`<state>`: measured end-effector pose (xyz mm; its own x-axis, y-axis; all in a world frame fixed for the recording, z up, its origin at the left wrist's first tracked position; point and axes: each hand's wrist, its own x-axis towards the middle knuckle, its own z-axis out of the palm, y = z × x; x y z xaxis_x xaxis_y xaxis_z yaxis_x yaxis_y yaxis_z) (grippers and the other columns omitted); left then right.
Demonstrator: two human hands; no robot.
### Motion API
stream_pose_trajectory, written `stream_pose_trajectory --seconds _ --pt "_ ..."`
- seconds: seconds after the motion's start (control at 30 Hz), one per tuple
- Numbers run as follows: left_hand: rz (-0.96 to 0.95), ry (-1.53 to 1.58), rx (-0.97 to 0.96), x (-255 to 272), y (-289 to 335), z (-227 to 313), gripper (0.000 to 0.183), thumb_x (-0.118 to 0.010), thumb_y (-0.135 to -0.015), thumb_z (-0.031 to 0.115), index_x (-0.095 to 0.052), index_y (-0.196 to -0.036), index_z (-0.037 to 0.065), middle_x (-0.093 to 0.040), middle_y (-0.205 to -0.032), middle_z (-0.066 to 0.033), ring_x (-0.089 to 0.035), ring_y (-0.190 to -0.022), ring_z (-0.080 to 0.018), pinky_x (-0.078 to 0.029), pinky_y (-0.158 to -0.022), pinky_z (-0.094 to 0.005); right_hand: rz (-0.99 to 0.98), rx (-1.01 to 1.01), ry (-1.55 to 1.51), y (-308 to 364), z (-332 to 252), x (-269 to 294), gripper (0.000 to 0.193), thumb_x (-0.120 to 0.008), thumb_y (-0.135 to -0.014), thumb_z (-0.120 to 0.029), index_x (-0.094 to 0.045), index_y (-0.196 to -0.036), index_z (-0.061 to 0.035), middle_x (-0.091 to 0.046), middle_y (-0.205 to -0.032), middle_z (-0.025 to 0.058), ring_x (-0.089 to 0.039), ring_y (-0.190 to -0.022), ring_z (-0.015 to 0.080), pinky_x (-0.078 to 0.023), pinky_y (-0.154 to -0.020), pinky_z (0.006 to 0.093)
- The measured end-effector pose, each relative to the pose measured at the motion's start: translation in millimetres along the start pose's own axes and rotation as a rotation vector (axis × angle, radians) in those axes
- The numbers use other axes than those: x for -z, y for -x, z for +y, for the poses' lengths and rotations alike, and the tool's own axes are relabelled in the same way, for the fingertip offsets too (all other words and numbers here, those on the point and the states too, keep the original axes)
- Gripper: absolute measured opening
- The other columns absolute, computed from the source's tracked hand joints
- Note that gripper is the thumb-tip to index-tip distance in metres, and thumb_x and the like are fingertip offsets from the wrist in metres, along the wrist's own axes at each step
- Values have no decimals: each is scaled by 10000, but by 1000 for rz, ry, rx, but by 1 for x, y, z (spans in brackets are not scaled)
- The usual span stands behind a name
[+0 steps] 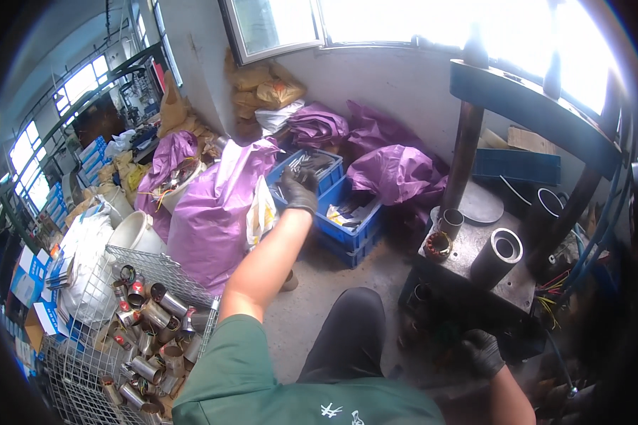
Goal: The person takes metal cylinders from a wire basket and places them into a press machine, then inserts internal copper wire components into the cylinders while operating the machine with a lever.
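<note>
My left hand (299, 190), in a dark glove, reaches out over a blue crate (336, 172) of thin grey metal pieces. Its fingers look parted, with nothing plainly held in them. Down at the right, my right hand (483, 352), also gloved, is by the lower front of a press (499, 273). Those fingers are curled, and deep shadow hides whatever they may grip. On the press bed stand a thick dark metal sleeve (497, 259), a thinner metal tube (451, 223) and a motor stator with copper windings (438, 246).
A wire basket (209, 319) full of metal cylinders (147, 370) with wires stands at left. Purple sacks (216, 212) flank the crates, and a second blue crate (361, 225) sits nearer. Under an open window (276, 28) lie brown bags (280, 92). Loose cables (552, 294) hang beside the press.
</note>
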<state>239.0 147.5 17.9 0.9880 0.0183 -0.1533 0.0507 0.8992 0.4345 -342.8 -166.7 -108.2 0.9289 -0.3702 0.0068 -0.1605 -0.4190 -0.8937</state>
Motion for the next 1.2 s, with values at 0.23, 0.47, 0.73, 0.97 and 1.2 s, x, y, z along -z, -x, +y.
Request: stream_pose_trajectory --seconds 0.23,0.47,0.73,0.97,1.2 --pt "-121 -292 704 23 218 -196 374 -645 -1002 497 -615 -1097 137 -721 -1059 -88 -711 -898 -271 -592 -745 -390 324 419 428 -30 -35 51 291 -752 -904 -109 -659 -1177 -71 -689 -1053 170 -678 -959 388 -556 -843 448" --pt "-408 -814 1037 99 308 -305 389 -633 -1024 454 -613 -1240 131 -696 -1043 -71 -689 -883 -226 -573 -744 -353 570 567 1002 -112 -131 73 466 -751 -890 -225 -572 -1301 -101 -686 -1074 151 -662 -1086 368 -473 -1067 498" --pt "-1018 -896 849 87 343 -323 299 -663 -1029 315 -620 -1237 105 -679 -1007 -43 -640 -828 -137 -545 -713 -292 345 128 1029 -196 -96 63 598 -661 -986 -372 -511 -1469 -53 -761 -970 184 -741 -908 391 -547 -848 533" --pt "-1257 -1162 662 93 340 -313 261 -664 -1042 226 -632 -1214 32 -684 -1022 -68 -648 -964 -161 -559 -871 -335 619 89 812 -210 -75 109 568 -616 -1008 -504 -607 -1398 -91 -723 -1194 249 -692 -1121 427 -543 -956 489" --pt "-1491 -1317 281 70 340 -279 305 -682 -1025 206 -627 -1256 13 -711 -1119 -180 -698 -1078 -277 -547 -962 -395 1164 203 128 -152 19 114 540 -710 -1027 -377 -617 -1403 1 -747 -1096 140 -698 -1012 228 -553 -929 357"
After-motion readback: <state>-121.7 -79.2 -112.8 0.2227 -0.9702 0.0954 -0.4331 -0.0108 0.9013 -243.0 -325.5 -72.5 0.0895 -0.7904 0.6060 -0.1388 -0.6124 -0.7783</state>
